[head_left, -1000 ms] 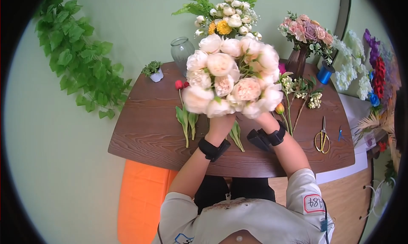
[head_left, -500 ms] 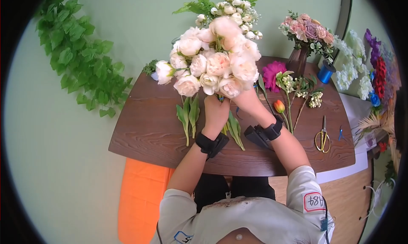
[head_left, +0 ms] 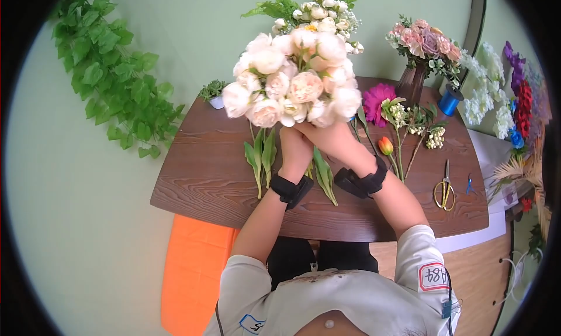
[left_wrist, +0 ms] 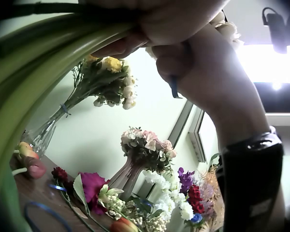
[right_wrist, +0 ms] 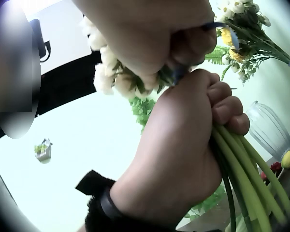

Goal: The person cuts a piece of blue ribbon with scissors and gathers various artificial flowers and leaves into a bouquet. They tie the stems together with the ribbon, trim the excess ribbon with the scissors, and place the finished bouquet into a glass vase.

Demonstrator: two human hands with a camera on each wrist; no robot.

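Observation:
Both hands meet under a bouquet of cream-pink peonies point(head_left: 306, 87) raised over the table. My left hand point(head_left: 295, 150) grips the green stems point(right_wrist: 249, 181), its fingers curled round them below the blooms in the right wrist view. Close against it, my right hand point(head_left: 334, 142) has curled fingers holding a narrow blue ribbon point(left_wrist: 175, 88) just under the flower heads. One end of the ribbon sticks out from those fingers in the left wrist view. The flowers hide most of the right fingers in the head view.
The wooden table point(head_left: 198, 166) carries leafy tulip stems point(head_left: 257, 157), an orange tulip point(head_left: 385, 146), a magenta flower point(head_left: 380, 102), scissors point(head_left: 445, 190) and a blue ribbon spool point(head_left: 449, 100). A clear glass vase point(right_wrist: 270, 128), a vase of pink flowers point(head_left: 423, 43) and a small potted plant point(head_left: 214, 94) stand at the back.
The bouquet has shifted left and tilted, and its blooms have come slightly lower since the last half second. My right hand has moved left, closer against the left hand.

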